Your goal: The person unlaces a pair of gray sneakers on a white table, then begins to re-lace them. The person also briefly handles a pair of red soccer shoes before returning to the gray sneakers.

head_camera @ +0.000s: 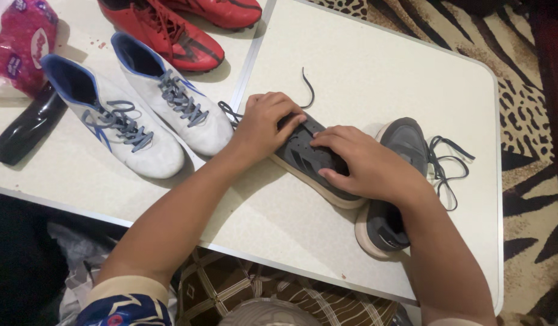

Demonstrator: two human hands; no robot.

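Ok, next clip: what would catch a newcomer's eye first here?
Both hands meet mid-table on a grey sneaker lying on its side: the left hand presses its near end, the right hand covers its middle. A second grey sneaker sits just right of it, its dark lace loose on the white table. At upper left stand a pair of white-and-blue cleats and red cleats.

A home room, it seems: a white folding table (375,66) stands over an animal-print rug (526,90), with a patterned cushion (230,290) near and 2 pairs of football boots (140,108) far left.
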